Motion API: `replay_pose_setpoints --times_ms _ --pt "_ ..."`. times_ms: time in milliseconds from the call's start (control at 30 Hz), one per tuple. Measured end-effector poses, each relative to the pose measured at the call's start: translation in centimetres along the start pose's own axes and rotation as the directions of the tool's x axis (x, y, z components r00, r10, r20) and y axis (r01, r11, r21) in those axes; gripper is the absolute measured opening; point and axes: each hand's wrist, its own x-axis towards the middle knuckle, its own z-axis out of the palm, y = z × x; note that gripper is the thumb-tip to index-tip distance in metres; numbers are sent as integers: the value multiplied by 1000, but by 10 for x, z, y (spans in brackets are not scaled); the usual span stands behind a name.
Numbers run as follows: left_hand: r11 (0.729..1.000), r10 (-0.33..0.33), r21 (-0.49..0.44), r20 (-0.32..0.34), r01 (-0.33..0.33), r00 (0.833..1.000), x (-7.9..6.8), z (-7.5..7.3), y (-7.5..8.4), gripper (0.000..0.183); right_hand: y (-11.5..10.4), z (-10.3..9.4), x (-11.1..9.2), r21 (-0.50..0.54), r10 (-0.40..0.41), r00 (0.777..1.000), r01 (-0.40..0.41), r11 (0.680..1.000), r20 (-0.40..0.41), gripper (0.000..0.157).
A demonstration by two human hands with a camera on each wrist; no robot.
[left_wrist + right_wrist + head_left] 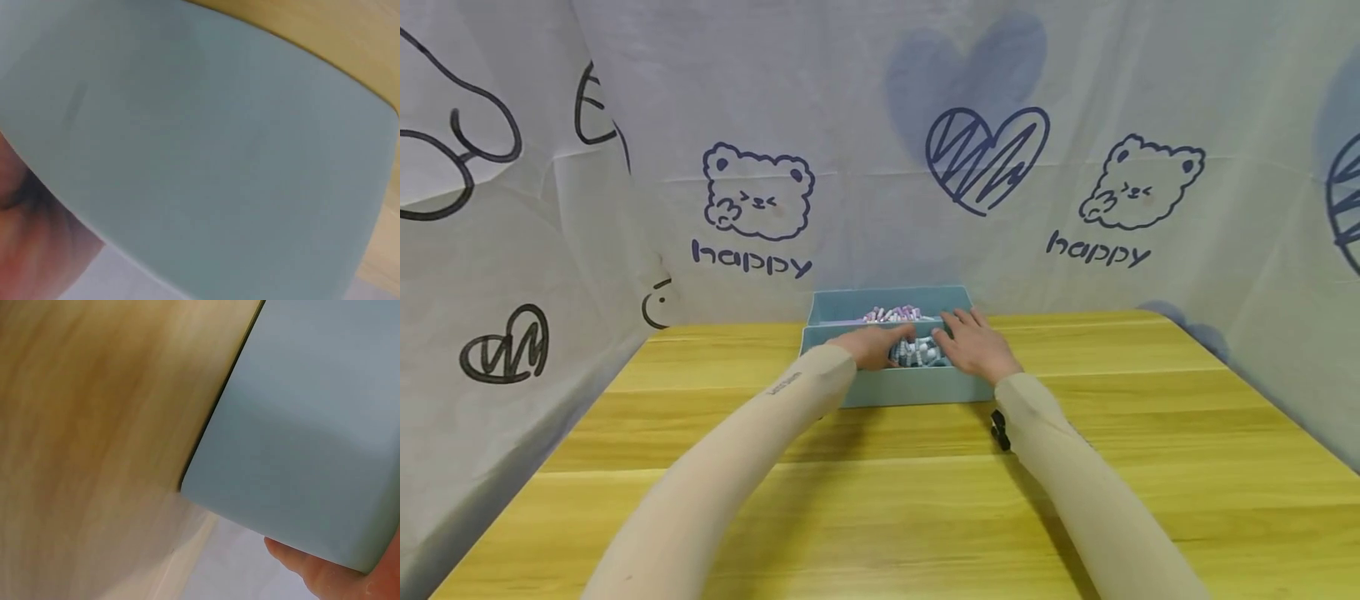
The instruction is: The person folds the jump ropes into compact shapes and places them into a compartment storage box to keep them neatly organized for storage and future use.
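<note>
A blue-green open box stands at the far side of the table, with small white and grey pieces in its front part. My left hand reaches over the front wall on the left, thumb beside these pieces; its other fingers are mostly hidden in the box. On the right rim lies my right hand, its fingers fairly straight and spread toward the back. Both wrist views are largely filled by the box's outer wall, with part of the right hand at the wall's edge in the right one.
Behind the front part is a second blue-green section with pink, purple and white pieces; I cannot tell whether it is a separate box. The wooden table ends at a hanging white cloth with printed bears and hearts.
</note>
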Motion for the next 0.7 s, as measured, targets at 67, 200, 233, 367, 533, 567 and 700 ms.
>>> replay_pose_setpoints --times_ms 67,200,233,367,533,567,700 --pt "1000 4 2 46 -5 999 2 1 -2 40 0 0 0 -6 -3 1000 3 1000 1 60" --pt "999 35 -23 116 -33 993 3 2 -9 34 -2 0 -1 -4 3 1000 -3 1000 13 60" --pt "998 43 -45 126 -37 991 3 3 -11 36 -2 1 -1 -5 3 1000 -3 1000 15 60" --pt "987 75 -152 127 -55 989 5 4 -15 43 -3 1 -1 -4 2 1000 -2 1000 15 60" --pt "980 64 -197 143 -35 988 7 6 -17 43 -2 0 0 2 1 1000 -1 1000 12 61" --pt "978 65 -204 142 -35 988 8 7 -17 43 -2 0 1 3 0 1000 0 1000 12 61" --pt "966 74 -255 120 -41 990 4 8 -15 44 -2 2 1 2 1 1000 -1 1000 14 61"
